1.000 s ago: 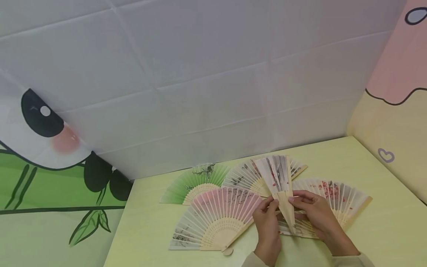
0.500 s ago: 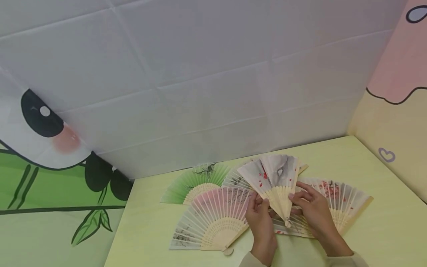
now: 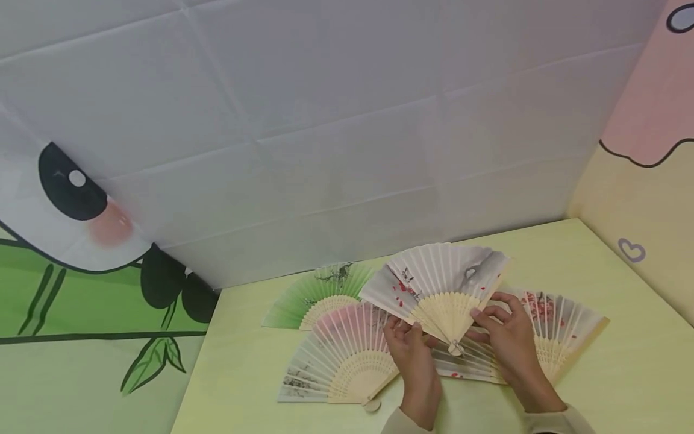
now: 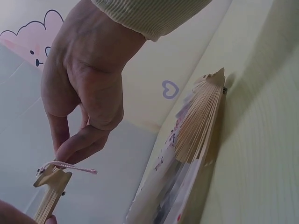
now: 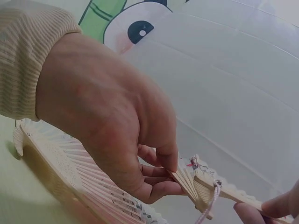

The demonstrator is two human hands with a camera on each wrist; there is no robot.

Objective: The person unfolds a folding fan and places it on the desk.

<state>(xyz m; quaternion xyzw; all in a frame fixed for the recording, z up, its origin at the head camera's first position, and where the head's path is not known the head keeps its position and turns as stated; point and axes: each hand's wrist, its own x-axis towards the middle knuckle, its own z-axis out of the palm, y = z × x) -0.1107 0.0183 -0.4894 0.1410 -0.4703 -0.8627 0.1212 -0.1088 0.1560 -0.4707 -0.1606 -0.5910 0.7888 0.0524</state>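
Observation:
Spread between both hands is a folding fan [image 3: 434,274] with white-grey cloth, red petals and pale wooden ribs, raised over the other fans. My left hand [image 3: 416,361] pinches its left outer rib, and my right hand [image 3: 512,343] pinches the right one near the pivot. The left wrist view looks across at the right hand [image 4: 88,84], where a pinkish cord [image 4: 70,165] hangs by the pivot end. From the right wrist view, the left hand [image 5: 121,112] has thumb and fingertips on the ribs. The held fan hides most of a fan behind it.
On the pale yellow-green table [image 3: 233,374] lie a green fan [image 3: 325,295], a pink-and-grey fan [image 3: 347,355] at front left and a white fan with red blossoms [image 3: 564,319] at right. A white panelled wall [image 3: 336,181] rises behind; painted walls flank both sides.
The held fan has spread from a narrow wedge to a wide arc. My left hand has moved left with its rib; the right hand has shifted slightly left and up.

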